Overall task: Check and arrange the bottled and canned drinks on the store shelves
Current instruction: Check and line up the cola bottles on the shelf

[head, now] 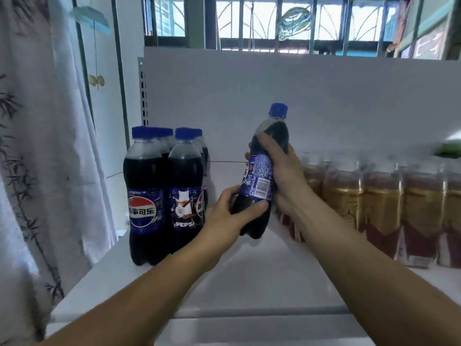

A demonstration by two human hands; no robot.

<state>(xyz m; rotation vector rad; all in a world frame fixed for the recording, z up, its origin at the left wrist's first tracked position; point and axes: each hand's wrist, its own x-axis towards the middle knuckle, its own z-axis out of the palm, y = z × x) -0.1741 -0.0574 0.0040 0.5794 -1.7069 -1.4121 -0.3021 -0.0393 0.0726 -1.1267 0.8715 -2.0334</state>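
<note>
White shelf [249,283] under a barred window [274,21]: one cola bottle [259,181] held up in both hands, mid-check.
Left hand [232,208] is wrapped round the bottle's lower body and right hand [282,171] is curled round its upper half. Bottle is tilted, off the shelf, barcode side toward camera. Standing bottles [164,193] are already grouped at the left end, labels not all facing the same way. Wrapped cans [381,211] are rowed on the right. Looks like early-to-mid progress: the held bottle still needs placing, probably in the gap between the groups. Can branding is blurred, rear bottles are hidden behind the front ones, and a green blur [449,148] at the right edge is unreadable.
</note>
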